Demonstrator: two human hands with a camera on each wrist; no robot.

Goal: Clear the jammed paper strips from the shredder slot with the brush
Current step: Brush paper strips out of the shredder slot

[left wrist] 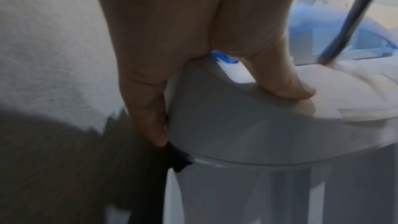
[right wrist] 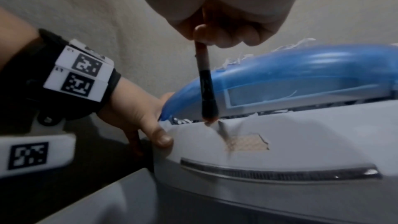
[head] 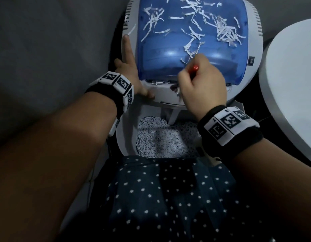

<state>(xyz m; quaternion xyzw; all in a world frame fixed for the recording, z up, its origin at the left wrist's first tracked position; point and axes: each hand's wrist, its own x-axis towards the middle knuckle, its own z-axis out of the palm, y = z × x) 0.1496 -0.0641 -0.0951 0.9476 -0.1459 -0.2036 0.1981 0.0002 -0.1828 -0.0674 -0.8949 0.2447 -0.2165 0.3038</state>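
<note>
Where bristles blur, slot (right wrist: 237, 117) half-hidden.

We lose most of the brush (head: 194, 69) inside the right hand (head: 202, 88) from the head view. Its bristles (right wrist: 224, 135) smear into blur in the right wrist view. The shredder (head: 191, 49) is cut by the top edge.

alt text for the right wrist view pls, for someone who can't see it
The right hand grips a thin brush pointing down, its tip at the paper-clogged slot under the shredder's blue cover. The left hand steadies the shredder's grey body at its left edge, thumb on top.
</note>
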